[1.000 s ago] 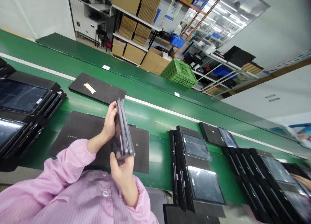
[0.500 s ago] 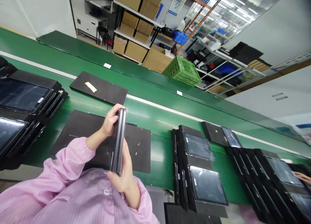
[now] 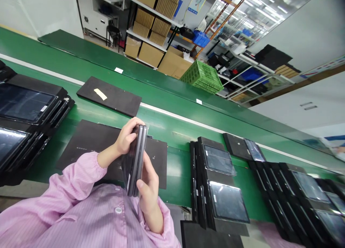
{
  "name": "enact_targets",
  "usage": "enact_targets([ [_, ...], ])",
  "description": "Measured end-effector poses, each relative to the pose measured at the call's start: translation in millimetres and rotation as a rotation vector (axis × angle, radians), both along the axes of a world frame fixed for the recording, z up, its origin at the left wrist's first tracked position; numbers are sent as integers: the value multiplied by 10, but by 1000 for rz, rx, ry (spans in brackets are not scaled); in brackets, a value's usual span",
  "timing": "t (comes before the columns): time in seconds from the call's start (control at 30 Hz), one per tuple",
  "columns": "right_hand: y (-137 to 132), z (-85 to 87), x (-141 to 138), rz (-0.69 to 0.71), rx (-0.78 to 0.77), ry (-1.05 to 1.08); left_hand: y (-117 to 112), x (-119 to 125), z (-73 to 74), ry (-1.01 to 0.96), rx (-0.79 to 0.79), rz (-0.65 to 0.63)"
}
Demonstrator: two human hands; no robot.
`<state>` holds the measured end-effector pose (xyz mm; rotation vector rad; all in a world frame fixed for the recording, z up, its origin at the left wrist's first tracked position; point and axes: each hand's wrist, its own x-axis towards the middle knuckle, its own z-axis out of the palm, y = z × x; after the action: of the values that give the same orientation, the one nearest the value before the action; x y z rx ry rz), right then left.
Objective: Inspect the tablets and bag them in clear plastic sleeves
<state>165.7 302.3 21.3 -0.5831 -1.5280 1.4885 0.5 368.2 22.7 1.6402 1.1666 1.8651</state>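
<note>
Two tablets (image 3: 138, 158) are held face to face, upright and edge-on to me, above the green bench. My left hand (image 3: 127, 137) grips their upper left side, fingers bent over the top and thumb on the dark face. Lower down, my right hand (image 3: 149, 183) holds their right side, with the thumb near the bottom edge. Clear film shows at the tablets' top edge. Beneath them lie a black foam board (image 3: 88, 144) and a second black board (image 3: 160, 162), partly hidden by my hands and the tablets.
Stacked black foam trays with tablets (image 3: 24, 101) stand at left, and more trays (image 3: 212, 201) at right. A black foam block (image 3: 107, 95) with yellow tape lies behind. Further right are more tray stacks (image 3: 285, 194). A green crate (image 3: 201, 77) stands beyond the green bench (image 3: 178, 118).
Both hands have moved slightly right with the tablets, which now tilt a little and show more of their dark left face. A co-worker's hand at the far right has left its earlier place.
</note>
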Motion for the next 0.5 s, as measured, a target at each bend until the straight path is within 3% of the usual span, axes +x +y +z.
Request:
enact_targets([
  [0.3,89,-20,-39,-111,-85,-46,145,26,-12,-11,-95,37],
  [0.5,121,-8,-42,-111,-111,17,175,35,-35,-9,-118,47],
])
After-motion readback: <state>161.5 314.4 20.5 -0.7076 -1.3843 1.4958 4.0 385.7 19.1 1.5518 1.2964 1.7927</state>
